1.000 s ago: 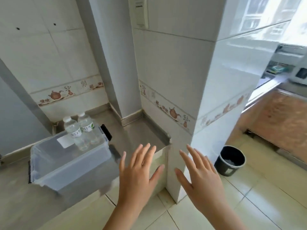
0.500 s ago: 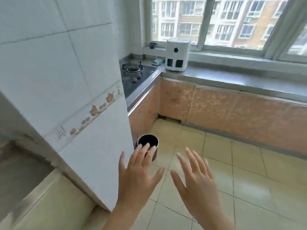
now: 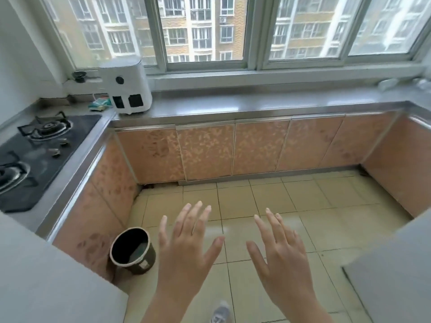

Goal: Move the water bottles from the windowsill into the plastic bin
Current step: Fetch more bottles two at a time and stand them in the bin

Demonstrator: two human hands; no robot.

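Observation:
My left hand (image 3: pixel 186 250) and my right hand (image 3: pixel 282 255) are held out in front of me over the tiled floor, palms down, fingers spread, holding nothing. The windowsill (image 3: pixel 268 79) runs under the window at the back. At its far right end lie pale, blurred clear objects (image 3: pixel 388 83); I cannot tell whether they are bottles. The plastic bin is out of view.
A steel countertop (image 3: pixel 245 104) with orange cabinet doors (image 3: pixel 256 148) spans the back and both sides. A white appliance (image 3: pixel 126 86) stands at the counter's left corner, a gas hob (image 3: pixel 35 150) on the left. A dark waste bin (image 3: pixel 131 249) sits on the floor, left of my hands.
My view has swung right, away from the plastic bin with two bottles and past the tiled pillar, to face the window counter. Both hands stay open and raised.

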